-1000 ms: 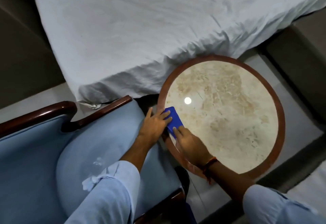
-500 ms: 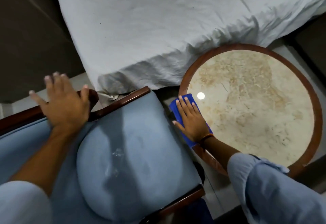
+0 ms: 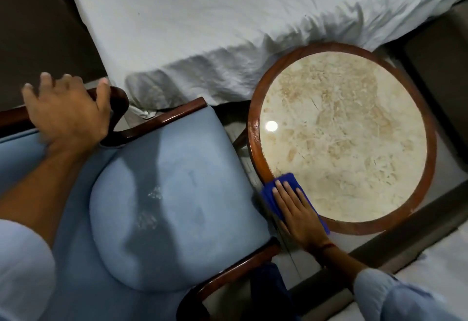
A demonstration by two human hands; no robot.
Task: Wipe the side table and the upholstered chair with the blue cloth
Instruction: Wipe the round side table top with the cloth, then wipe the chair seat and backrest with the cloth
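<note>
Your right hand (image 3: 300, 215) presses flat, fingers spread, on the cloth (image 3: 281, 189) at the bench (image 3: 255, 143) rim's near-left edge to scrub it, while your left hand (image 3: 67, 110), empty, drapes loosely open over the chair (image 3: 177, 181) arm, likely bracing your lean.

A single head-worn wide-angle view looks steeply down from above and close. The round table (image 3: 344, 133) sits at three o'clock, the chair (image 3: 177, 194) at eight, the bed (image 3: 228, 17) across twelve. The left hand (image 3: 65, 113) enters at nine, the right hand (image 3: 296, 209) at five. Edges bow outward.
</note>
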